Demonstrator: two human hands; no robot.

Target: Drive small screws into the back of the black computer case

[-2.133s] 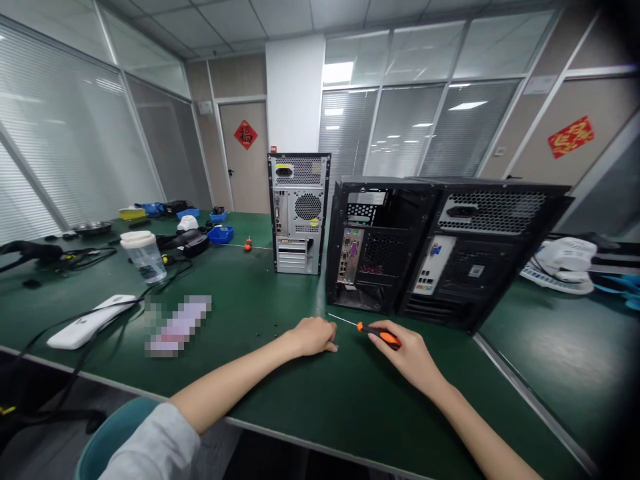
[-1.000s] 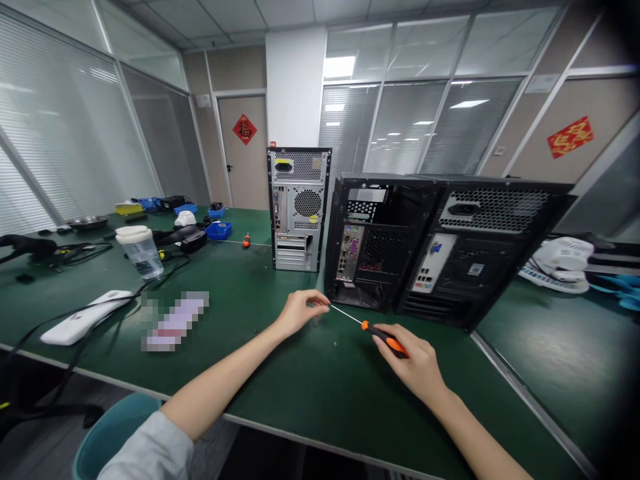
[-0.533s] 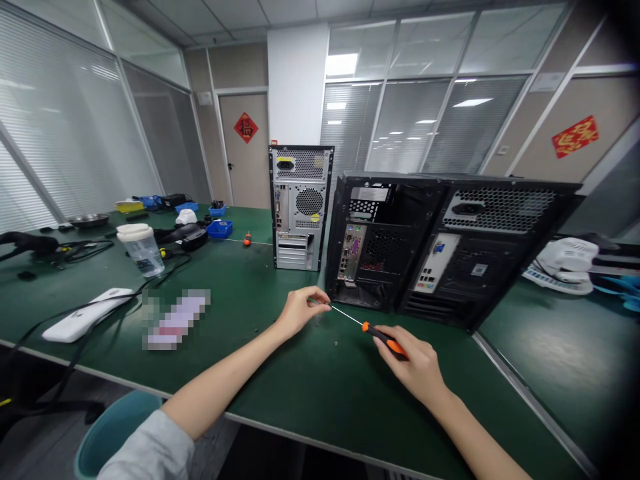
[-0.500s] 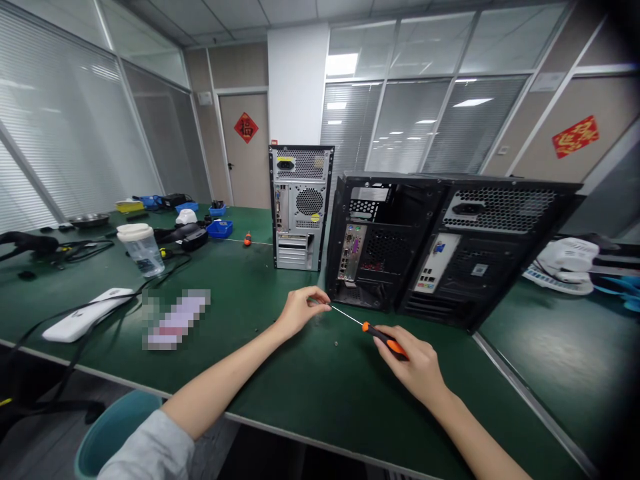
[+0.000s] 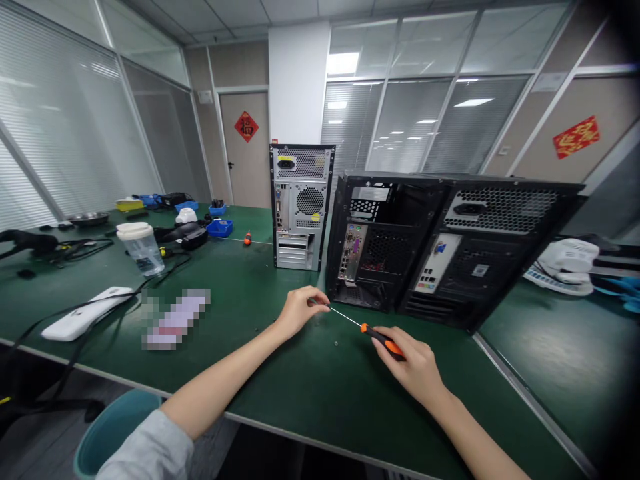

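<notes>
My right hand (image 5: pixel 414 365) is wrapped round the orange and black handle of a screwdriver (image 5: pixel 375 334), whose thin shaft slants up to the left. At the shaft's tip, my left hand (image 5: pixel 301 310) is closed in a pinch. Whatever lies between its fingertips is too small to make out, possibly a screw. Just behind the hands stands a black computer case (image 5: pixel 383 230) with its back panel facing me. A second black case (image 5: pixel 463 267) adjoins it on the right. A small screw-like piece (image 5: pixel 336 344) lies on the green table below the screwdriver.
Farther back stands a silver-backed computer tower (image 5: pixel 299 220). To the left are a lidded plastic cup (image 5: pixel 141 250), a white oblong device (image 5: pixel 87 312), cables, a blurred-out flat object (image 5: pixel 180 319) and blue bins (image 5: pixel 220 229). Another orange-handled screwdriver (image 5: pixel 247 238) lies beyond. The table's front edge is close.
The screwdriver and my right hand have shifted very slightly left. My left hand keeps its pinch at the tip, almost unmoved.
</notes>
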